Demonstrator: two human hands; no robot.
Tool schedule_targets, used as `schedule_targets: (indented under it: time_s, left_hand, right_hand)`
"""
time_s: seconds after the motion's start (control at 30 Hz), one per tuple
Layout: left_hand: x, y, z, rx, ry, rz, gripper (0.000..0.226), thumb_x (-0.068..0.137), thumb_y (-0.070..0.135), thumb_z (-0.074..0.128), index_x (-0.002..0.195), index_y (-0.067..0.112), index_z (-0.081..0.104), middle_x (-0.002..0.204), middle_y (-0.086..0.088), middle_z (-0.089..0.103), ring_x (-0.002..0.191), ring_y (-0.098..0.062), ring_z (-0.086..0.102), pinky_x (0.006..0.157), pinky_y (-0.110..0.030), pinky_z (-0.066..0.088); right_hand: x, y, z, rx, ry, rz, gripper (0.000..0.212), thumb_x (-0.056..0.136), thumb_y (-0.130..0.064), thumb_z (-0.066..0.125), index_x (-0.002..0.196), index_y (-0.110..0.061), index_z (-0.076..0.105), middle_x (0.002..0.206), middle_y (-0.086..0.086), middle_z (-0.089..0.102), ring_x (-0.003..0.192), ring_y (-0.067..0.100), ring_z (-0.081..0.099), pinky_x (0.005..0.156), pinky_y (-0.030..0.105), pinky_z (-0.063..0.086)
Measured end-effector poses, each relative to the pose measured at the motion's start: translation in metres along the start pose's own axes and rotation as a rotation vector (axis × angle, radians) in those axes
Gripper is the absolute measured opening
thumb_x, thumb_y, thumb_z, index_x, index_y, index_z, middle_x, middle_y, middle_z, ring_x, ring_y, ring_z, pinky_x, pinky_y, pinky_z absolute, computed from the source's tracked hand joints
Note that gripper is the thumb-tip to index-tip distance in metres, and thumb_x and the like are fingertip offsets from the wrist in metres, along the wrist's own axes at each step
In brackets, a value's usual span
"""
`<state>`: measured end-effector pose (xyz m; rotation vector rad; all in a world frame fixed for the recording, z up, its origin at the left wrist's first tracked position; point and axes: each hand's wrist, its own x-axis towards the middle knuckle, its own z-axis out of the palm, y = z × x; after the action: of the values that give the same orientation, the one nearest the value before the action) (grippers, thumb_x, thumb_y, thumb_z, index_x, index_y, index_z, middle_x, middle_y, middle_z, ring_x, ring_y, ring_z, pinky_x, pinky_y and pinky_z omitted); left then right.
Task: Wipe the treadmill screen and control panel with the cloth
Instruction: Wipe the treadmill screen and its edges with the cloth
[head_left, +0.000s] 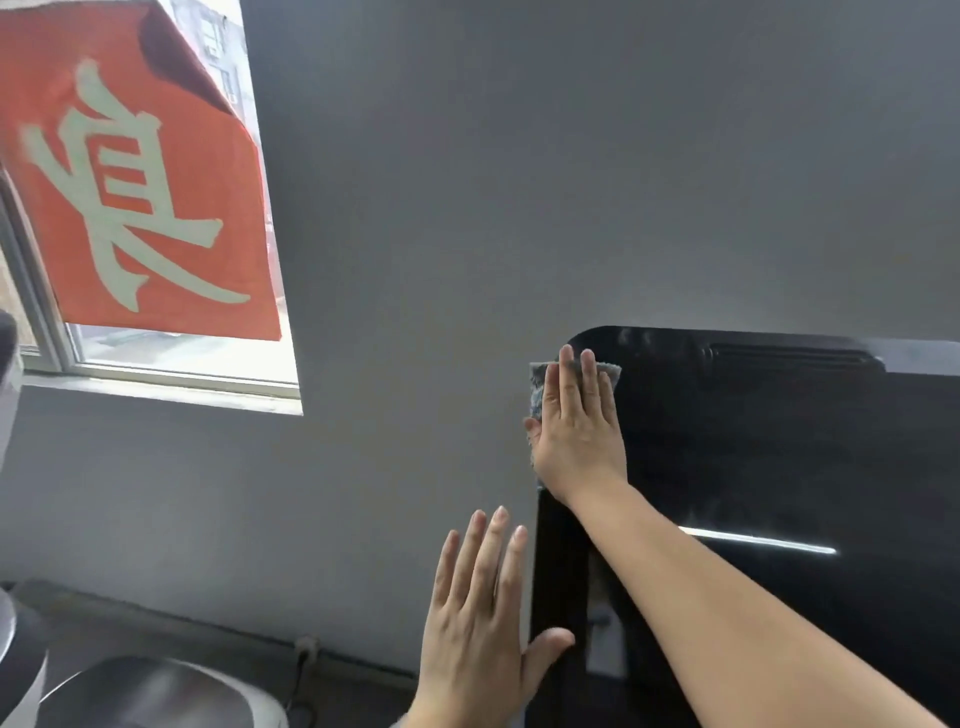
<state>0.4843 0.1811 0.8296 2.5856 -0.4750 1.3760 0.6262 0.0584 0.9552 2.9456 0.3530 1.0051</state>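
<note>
The black glossy treadmill screen (753, 441) fills the right side of the view, with a bright reflected streak low on it. My right hand (579, 426) lies flat on the screen's upper left corner and presses a grey cloth (537, 387) against it. Only the cloth's edges show, above the fingertips and left of the hand. My left hand (480, 618) hovers lower, left of the screen's edge, fingers spread and holding nothing. The control panel is not clearly visible.
A grey wall (519, 182) stands behind the screen. At upper left a window (182, 358) carries a red banner (140, 182) with a pale character. A rounded grey machine part (156, 691) sits at the bottom left, with a cable and socket (306, 649) on the wall.
</note>
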Motion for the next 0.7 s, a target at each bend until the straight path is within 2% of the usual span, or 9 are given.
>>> schedule_targets:
  time_s: [0.13, 0.27, 0.4, 0.5, 0.6, 0.7]
  left_hand:
    - [-0.032, 0.01, 0.023, -0.066, -0.03, -0.054, 0.087, 0.098, 0.072, 0.029, 0.153, 0.004, 0.032, 0.16, -0.018, 0.036, 0.149, -0.034, 0.032, 0.117, -0.053, 0.031]
    - [-0.055, 0.007, 0.03, -0.089, -0.044, -0.132, 0.088, 0.097, 0.071, 0.034, 0.153, 0.003, 0.03, 0.159, -0.017, 0.036, 0.15, -0.033, 0.032, 0.118, -0.053, 0.03]
    - [-0.096, 0.02, 0.03, -0.105, -0.156, -0.177, 0.095, 0.096, 0.073, 0.039, 0.156, 0.003, 0.021, 0.162, -0.017, 0.03, 0.151, -0.032, 0.029, 0.118, -0.052, 0.029]
    - [-0.132, 0.042, 0.034, -0.098, -0.326, -0.186, 0.109, 0.089, 0.082, 0.043, 0.157, 0.0, 0.02, 0.165, -0.018, 0.023, 0.154, -0.031, 0.021, 0.117, -0.05, 0.026]
    - [-0.152, 0.066, 0.039, -0.048, -0.465, -0.285, 0.12, 0.084, 0.09, 0.035, 0.158, -0.002, 0.018, 0.167, -0.018, 0.017, 0.156, -0.028, 0.011, 0.119, -0.045, 0.019]
    - [-0.16, 0.081, 0.047, -0.039, -0.493, -0.377, 0.119, 0.085, 0.091, 0.03, 0.158, -0.003, 0.016, 0.166, -0.019, 0.02, 0.155, -0.029, 0.013, 0.117, -0.045, 0.019]
  right_hand:
    - [-0.015, -0.003, 0.005, 0.094, 0.004, -0.022, 0.071, 0.107, -0.042, 0.019, 0.154, -0.003, -0.018, 0.159, 0.012, -0.037, 0.146, 0.029, -0.035, 0.122, 0.042, -0.017]
    - [-0.108, -0.017, 0.043, 0.118, 0.091, -0.129, 0.066, 0.107, -0.031, 0.033, 0.157, 0.003, 0.004, 0.166, 0.018, -0.013, 0.153, 0.035, -0.011, 0.123, 0.048, -0.002]
    - [-0.194, -0.017, 0.06, -0.007, -0.014, -0.331, 0.071, 0.101, -0.042, 0.025, 0.155, 0.004, 0.019, 0.167, 0.02, 0.003, 0.154, 0.038, 0.001, 0.124, 0.049, 0.001]
    - [-0.196, -0.004, 0.058, -0.058, -0.048, -0.455, 0.072, 0.101, -0.046, 0.027, 0.154, 0.003, 0.025, 0.166, 0.02, 0.009, 0.154, 0.036, 0.002, 0.124, 0.048, 0.001]
    - [-0.175, 0.011, 0.052, -0.113, -0.052, -0.626, 0.074, 0.101, -0.05, 0.029, 0.155, 0.001, 0.025, 0.165, 0.02, 0.013, 0.154, 0.033, 0.001, 0.125, 0.047, 0.0]
    - [-0.131, 0.02, 0.042, -0.141, -0.023, -0.67, 0.073, 0.101, -0.05, 0.031, 0.152, 0.001, 0.031, 0.163, 0.021, 0.022, 0.154, 0.034, 0.005, 0.125, 0.047, 0.002]
